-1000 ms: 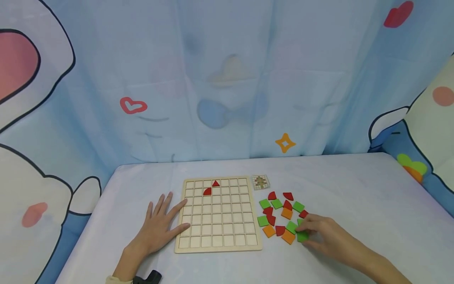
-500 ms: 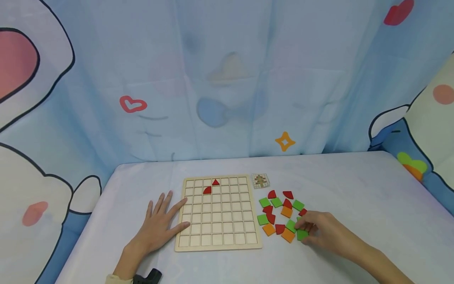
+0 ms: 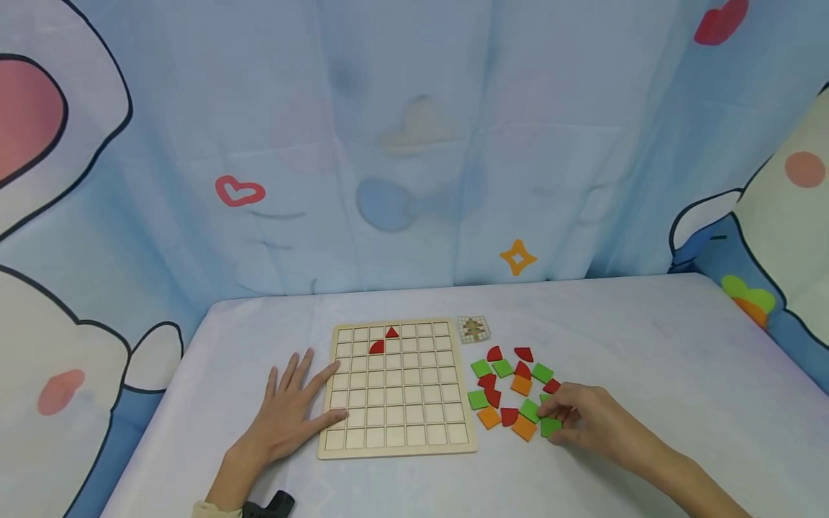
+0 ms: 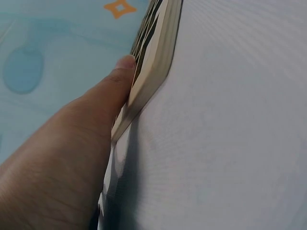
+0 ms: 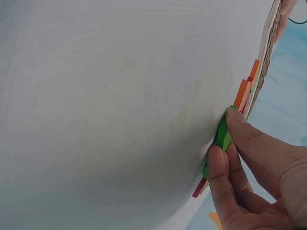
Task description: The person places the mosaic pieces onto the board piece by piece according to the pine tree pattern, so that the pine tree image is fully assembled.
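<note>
One green square tile [image 5: 222, 129] I'm pinching in my right hand [image 3: 585, 414], seemingly at the pick-up, is needing clean lifting, my spread left hand [image 3: 285, 415] touching the pale wooden grid board [image 3: 414, 416].

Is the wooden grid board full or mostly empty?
Mostly empty: the board holds only a red triangle and a red quarter-circle; its other visible cells are bare.

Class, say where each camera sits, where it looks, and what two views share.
Head: on the head, looking forward and down at the board, tiles, left hand and right hand.
Left wrist: on that wrist, looking past the thumb at the board's edge.
Right wrist: on that wrist, looking at fingers pinching a green tile, left hand partly beyond.
Head and left wrist views share the board.
</note>
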Motion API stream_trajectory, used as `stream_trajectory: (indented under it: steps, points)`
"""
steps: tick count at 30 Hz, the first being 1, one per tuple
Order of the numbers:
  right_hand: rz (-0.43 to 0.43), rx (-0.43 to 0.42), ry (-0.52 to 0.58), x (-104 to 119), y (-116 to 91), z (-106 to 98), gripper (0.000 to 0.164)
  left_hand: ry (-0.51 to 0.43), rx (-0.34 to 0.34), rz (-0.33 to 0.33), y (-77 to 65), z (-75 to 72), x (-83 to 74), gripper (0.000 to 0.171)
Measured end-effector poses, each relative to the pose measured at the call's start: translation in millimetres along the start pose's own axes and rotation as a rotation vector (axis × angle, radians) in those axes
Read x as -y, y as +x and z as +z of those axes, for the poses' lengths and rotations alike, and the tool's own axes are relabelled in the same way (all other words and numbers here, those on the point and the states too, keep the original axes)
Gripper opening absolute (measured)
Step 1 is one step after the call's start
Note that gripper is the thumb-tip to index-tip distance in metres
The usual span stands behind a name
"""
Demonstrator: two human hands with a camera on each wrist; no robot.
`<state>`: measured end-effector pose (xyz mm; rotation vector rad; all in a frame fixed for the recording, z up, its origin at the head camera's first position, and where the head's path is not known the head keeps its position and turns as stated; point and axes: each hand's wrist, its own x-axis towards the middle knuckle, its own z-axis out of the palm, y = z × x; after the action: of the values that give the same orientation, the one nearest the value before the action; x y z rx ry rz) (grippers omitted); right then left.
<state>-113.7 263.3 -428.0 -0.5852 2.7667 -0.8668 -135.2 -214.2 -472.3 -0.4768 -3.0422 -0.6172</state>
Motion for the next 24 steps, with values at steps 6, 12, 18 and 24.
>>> stream_trajectory:
  steps: [6,12,18,24]
  points:
    - [0.034,-0.011,0.002,-1.4,-4.4,0.5,0.028,0.003,0.001,0.012,0.6,1.3,0.6,0.086]
    - [-0.003,-0.020,0.048,-4.0,-8.8,0.4,0.029,0.016,-0.006,0.011,0.2,0.0,0.7,0.089]
    - [-0.018,-0.017,0.094,-4.0,-11.5,0.6,0.030,0.010,0.002,0.005,0.4,-0.2,-0.2,0.090]
    - [-0.048,-0.102,0.088,5.7,-8.3,0.7,0.028,0.014,0.008,0.002,0.9,-0.6,-2.4,0.095]
